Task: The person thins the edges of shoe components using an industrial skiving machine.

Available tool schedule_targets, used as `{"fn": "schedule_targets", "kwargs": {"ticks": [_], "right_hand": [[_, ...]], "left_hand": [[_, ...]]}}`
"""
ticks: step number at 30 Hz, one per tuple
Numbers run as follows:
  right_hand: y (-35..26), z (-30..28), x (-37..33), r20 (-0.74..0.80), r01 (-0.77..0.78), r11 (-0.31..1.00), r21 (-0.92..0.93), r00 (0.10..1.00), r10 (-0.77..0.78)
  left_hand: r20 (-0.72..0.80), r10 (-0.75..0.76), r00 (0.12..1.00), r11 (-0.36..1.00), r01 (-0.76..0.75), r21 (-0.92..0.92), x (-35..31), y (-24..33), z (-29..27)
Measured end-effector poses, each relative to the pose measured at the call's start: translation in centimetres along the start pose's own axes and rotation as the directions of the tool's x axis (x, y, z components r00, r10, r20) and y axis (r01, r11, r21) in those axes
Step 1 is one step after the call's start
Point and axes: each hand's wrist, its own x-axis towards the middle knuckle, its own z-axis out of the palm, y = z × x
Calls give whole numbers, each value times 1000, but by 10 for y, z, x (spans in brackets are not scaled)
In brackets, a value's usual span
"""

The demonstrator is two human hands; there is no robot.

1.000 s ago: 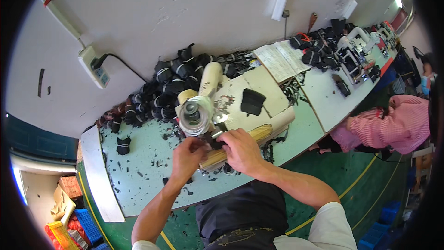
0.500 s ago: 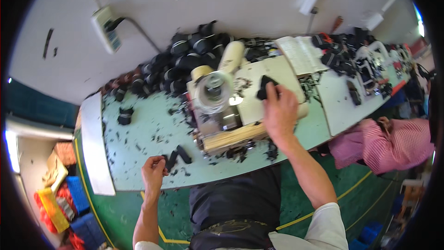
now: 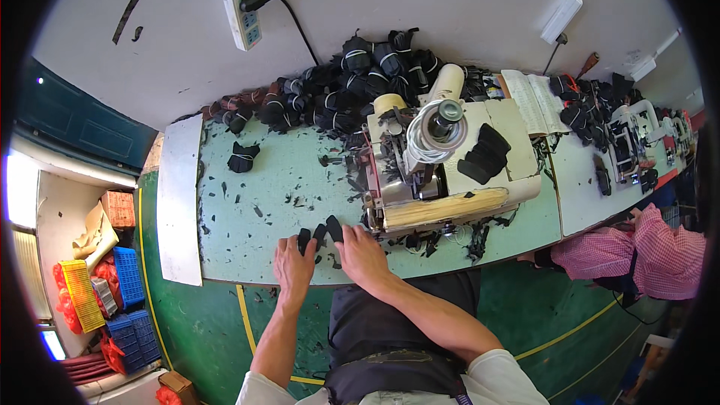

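Observation:
Small dark strips lie at the table's front edge, apparently black fabric pieces. My left hand (image 3: 294,262) has its fingers and thumb around one black fabric piece (image 3: 304,239). Just to its right, my right hand (image 3: 361,255) pinches another piece (image 3: 334,228) by its lower end. Between the hands lies a third black piece (image 3: 320,233). Farther right stands a cream sewing machine (image 3: 444,214) with a round, clear-rimmed part on top. Overlapping black pieces (image 3: 484,156) rest on its pale flat top, apart from both hands.
Tied black bundles (image 3: 367,67) are heaped along the wall, and a single bundle (image 3: 242,157) sits on the green table (image 3: 255,240). Black scraps are scattered around the machine. An open notebook (image 3: 531,101) lies behind it. A person in a pink checked garment (image 3: 637,251) is at right.
My right hand has come from the machine's top to the front edge beside my left hand. Black pieces now rest on the machine where it was. The view has shifted left.

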Motion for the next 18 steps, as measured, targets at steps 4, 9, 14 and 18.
{"fn": "schedule_targets", "kwargs": {"ticks": [4, 9, 14, 18], "right_hand": [[-8, 21, 14, 99, -88, 994, -71, 991, 94], [-16, 22, 28, 133, -136, 990, -38, 981, 140], [-14, 30, 36, 239, -176, 984, -41, 954, 181], [8, 49, 30, 171, -250, 947, 201, 961, 218]], "left_hand": [[-36, 0, 999, 1000, 0, -22, -3, 6, 6], [15, -109, 994, 982, 110, -151, 1, 9, 8], [77, -108, 991, 967, 123, -221, 9, -12, 16], [181, -125, 975, 939, 175, -296, 19, -29, 21]]}}
